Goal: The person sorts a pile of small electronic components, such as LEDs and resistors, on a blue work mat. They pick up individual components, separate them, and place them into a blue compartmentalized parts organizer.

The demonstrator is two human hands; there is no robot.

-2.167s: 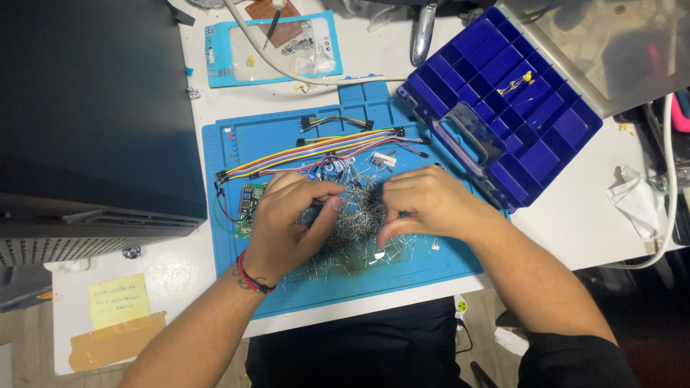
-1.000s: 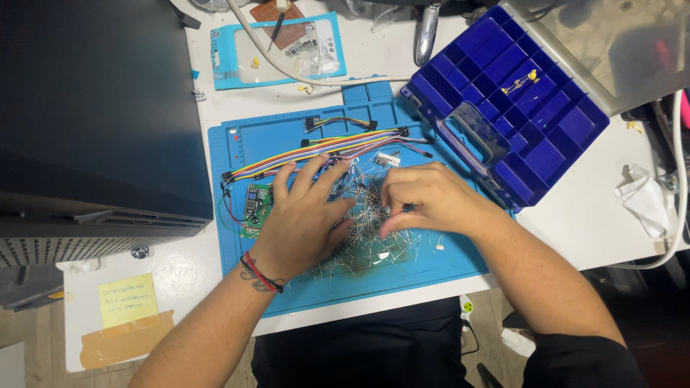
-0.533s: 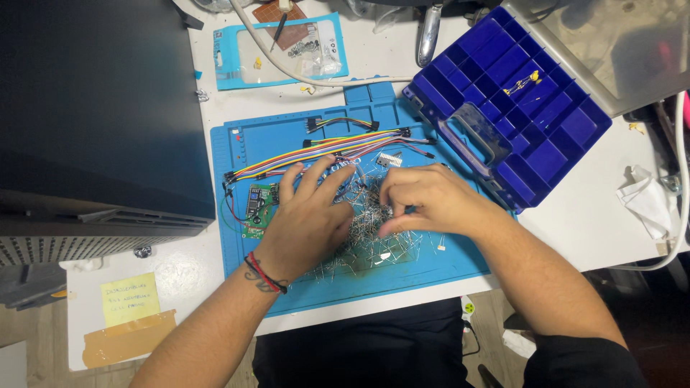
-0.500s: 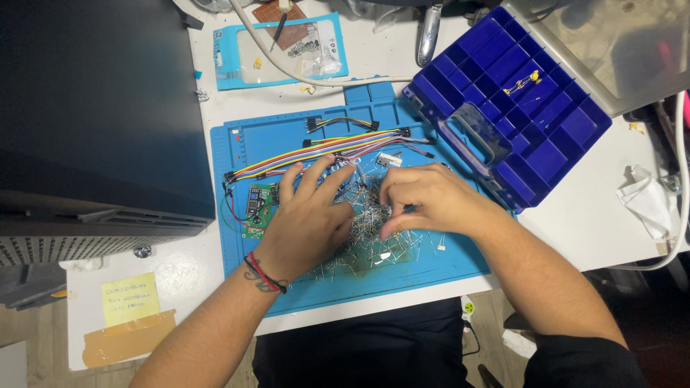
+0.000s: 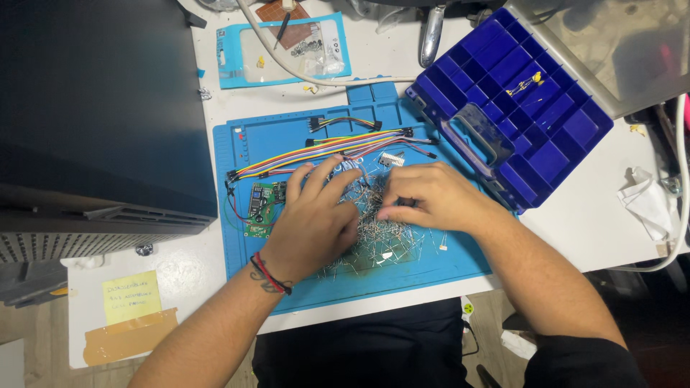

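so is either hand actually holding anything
Cannot be told: both the left hand and right hand rest on the heap of small metal-legged components.

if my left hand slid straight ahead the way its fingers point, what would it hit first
Probably the rainbow jumper wires: the left hand lies on the pile of small metal parts, fingers pointing up-right toward them.

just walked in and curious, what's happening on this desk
A person is sorting through a pile of small metal-legged parts on a blue work mat. The left hand lies flat on the pile, and the right hand pinches at parts beside it. A small green circuit board and coloured jumper wires lie on the mat. An open blue parts box sits to the right.
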